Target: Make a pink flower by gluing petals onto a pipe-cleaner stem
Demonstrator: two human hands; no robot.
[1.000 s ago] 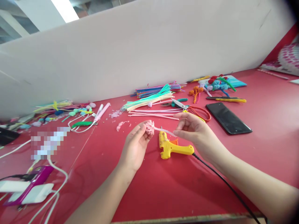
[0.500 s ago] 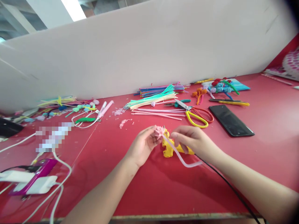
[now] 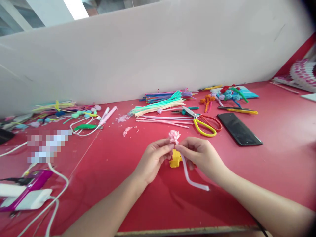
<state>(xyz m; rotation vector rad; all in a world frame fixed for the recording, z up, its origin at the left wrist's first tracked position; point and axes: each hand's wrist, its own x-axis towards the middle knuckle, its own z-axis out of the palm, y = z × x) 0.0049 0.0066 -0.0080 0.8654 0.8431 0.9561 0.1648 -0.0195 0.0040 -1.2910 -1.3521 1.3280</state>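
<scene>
A pink flower (image 3: 174,135) with a long pale pink stem (image 3: 187,174) stands upright between my hands, its stem trailing down to the right. My left hand (image 3: 158,156) is closed, thumb and finger pinching just under the flower head. Close beside it, my right hand (image 3: 197,151) pinches the top of the same stem. Partly hidden behind the hands, a yellow glue gun (image 3: 175,159) lies on the red table (image 3: 148,204).
Scissors (image 3: 204,127) and a black phone (image 3: 239,129) lie to the right. Bundled pipe cleaners (image 3: 160,104) rest along the white partition (image 3: 138,56). White cables and a purple power strip (image 3: 32,191) occupy the left side.
The flower has turned upright, and its stem now hangs lower. My right hand has come in from beside the glue gun and taken hold of the stem. My left hand's grip has moved below the flower head.
</scene>
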